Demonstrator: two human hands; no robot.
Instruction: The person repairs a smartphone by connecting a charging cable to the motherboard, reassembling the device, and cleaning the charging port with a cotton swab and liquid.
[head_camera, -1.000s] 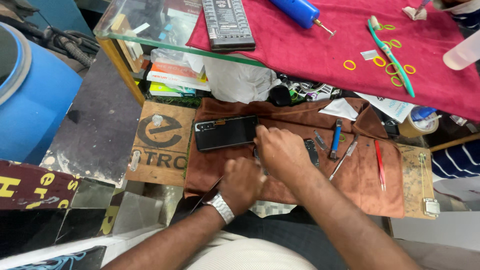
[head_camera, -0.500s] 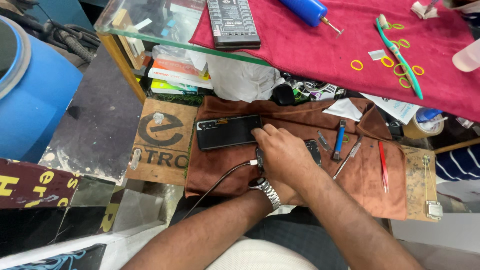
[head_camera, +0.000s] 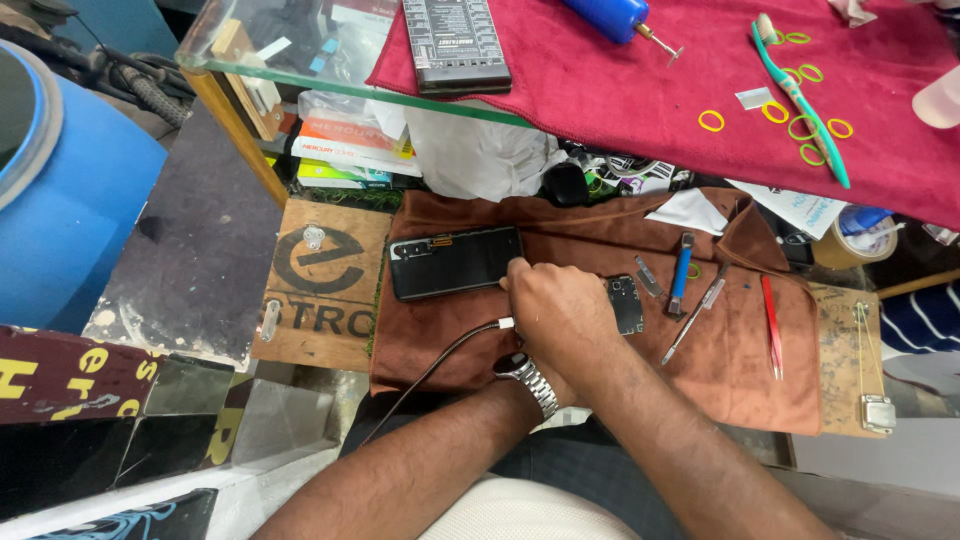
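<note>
Phone (head_camera: 455, 262) flat on brown cloth (head_camera: 750, 370). Right hand (head_camera: 560, 310) curled at phone's end, covering left hand; grips unclear. Risk: cable (head_camera: 440, 362) tug drags phone, scatters tweezers (head_camera: 692, 322).

Black phone (head_camera: 455, 262) flat on brown cloth (head_camera: 745, 365).

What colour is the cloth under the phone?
Brown; the cloth under the phone shows in the head view.
</note>
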